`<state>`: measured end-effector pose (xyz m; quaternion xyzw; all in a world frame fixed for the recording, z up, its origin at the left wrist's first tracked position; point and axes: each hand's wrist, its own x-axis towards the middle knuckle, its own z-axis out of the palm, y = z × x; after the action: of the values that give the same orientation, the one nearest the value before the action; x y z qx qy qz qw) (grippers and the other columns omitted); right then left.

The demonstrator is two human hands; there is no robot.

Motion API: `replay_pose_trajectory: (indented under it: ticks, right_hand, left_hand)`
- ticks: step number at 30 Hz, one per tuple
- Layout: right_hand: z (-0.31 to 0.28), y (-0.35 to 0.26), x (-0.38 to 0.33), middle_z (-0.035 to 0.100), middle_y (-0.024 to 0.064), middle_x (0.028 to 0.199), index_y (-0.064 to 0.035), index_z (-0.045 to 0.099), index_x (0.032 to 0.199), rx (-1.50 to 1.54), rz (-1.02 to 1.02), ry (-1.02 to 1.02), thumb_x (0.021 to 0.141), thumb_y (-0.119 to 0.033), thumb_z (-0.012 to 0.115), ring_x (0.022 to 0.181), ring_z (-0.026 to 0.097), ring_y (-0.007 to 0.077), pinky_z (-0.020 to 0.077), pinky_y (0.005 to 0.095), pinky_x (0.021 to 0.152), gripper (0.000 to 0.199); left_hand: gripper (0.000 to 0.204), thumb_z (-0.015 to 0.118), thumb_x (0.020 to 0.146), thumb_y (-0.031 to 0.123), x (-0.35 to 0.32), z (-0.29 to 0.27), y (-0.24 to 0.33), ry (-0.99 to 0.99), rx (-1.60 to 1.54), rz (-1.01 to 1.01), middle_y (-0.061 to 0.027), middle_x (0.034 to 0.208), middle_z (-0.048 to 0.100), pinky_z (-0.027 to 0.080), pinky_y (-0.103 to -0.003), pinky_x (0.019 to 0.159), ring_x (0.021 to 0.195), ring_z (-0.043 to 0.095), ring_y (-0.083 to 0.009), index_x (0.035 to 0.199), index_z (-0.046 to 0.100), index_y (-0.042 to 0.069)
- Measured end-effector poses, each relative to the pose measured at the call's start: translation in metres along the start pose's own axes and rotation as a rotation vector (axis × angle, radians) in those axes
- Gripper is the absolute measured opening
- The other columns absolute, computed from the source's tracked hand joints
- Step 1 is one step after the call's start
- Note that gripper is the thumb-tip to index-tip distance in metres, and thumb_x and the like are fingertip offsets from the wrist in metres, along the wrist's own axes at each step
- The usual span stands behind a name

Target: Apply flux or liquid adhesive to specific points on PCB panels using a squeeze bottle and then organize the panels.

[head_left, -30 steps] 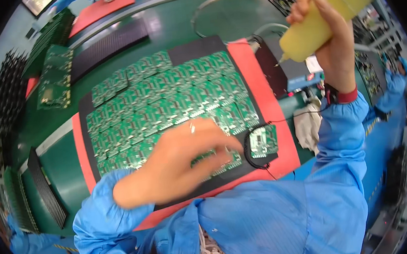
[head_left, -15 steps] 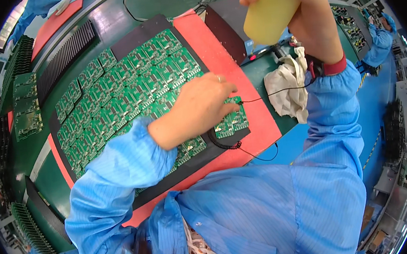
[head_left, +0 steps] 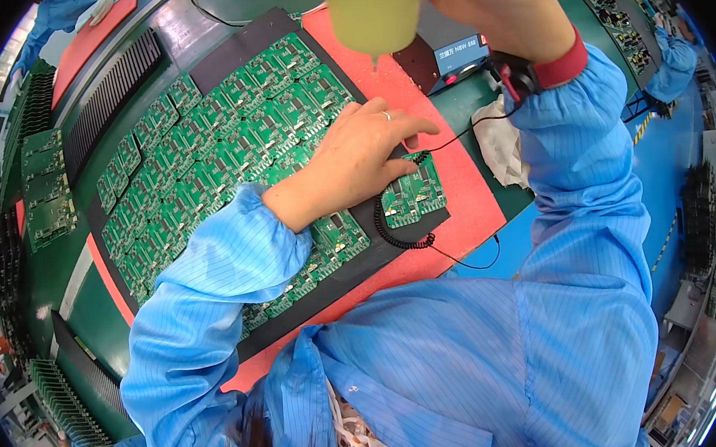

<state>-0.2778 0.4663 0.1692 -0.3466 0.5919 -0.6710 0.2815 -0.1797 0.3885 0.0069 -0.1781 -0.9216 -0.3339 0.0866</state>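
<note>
My right hand (head_left: pixel 479 0) is raised at the top, its fingers wrapped round a yellowish translucent bottle (head_left: pixel 378 9). The bottle's narrow tip points down above the red mat; its upper part is cut off by the picture edge. My left hand (head_left: pixel 356 151) lies palm down over rows of green circuit boards (head_left: pixel 223 142) set on a black sheet. Its fingers are stretched out and apart. The thumb reaches the upper edge of a separate circuit board (head_left: pixel 413 195), which lies to the right of the rows.
Beneath the black sheet lies a red mat (head_left: pixel 474 192). A coiled black cord (head_left: pixel 393 233) runs beside the separate board. At right are a crumpled white cloth (head_left: pixel 500 147) and a dark box with a blue panel (head_left: pixel 458 55). A ridged black rack (head_left: pixel 116 87) and upright boards stand at left.
My right hand has carried the bottle leftward, over the red mat, and tipped it more upright with its tip down. My left hand stays near the separate board.
</note>
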Motion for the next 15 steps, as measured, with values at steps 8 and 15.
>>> replay_pose_trajectory:
  ticks: [8,15]
  right_hand:
    - [0.049,0.018,0.035,0.063,0.0093,0.077,0.0007,0.059,0.107,0.104,-0.079,-0.21,0.083,-0.025,0.07,0.063,0.061,0.016,0.0485,0.0258,0.059,0.037]
    - [0.08,0.036,0.076,0.063,0.0097,0.077,0.0004,0.061,0.101,0.215,-0.152,-0.4,0.083,-0.027,0.07,0.063,0.061,0.0162,0.0482,0.0258,0.059,0.034]
  left_hand:
    - [0.045,0.078,0.072,0.008,-0.006,0.014,-0.005,0.141,-0.093,-0.054,-0.0008,0.085,0.065,0.046,-0.035,0.078,0.083,0.057,-0.021,0.114,0.066,0.012]
    - [0.021,0.074,0.075,0.013,-0.017,-0.007,0.0,0.028,-0.128,-0.158,-0.0034,0.084,0.065,0.046,-0.035,0.079,0.082,0.06,-0.0247,0.096,0.068,0.011]
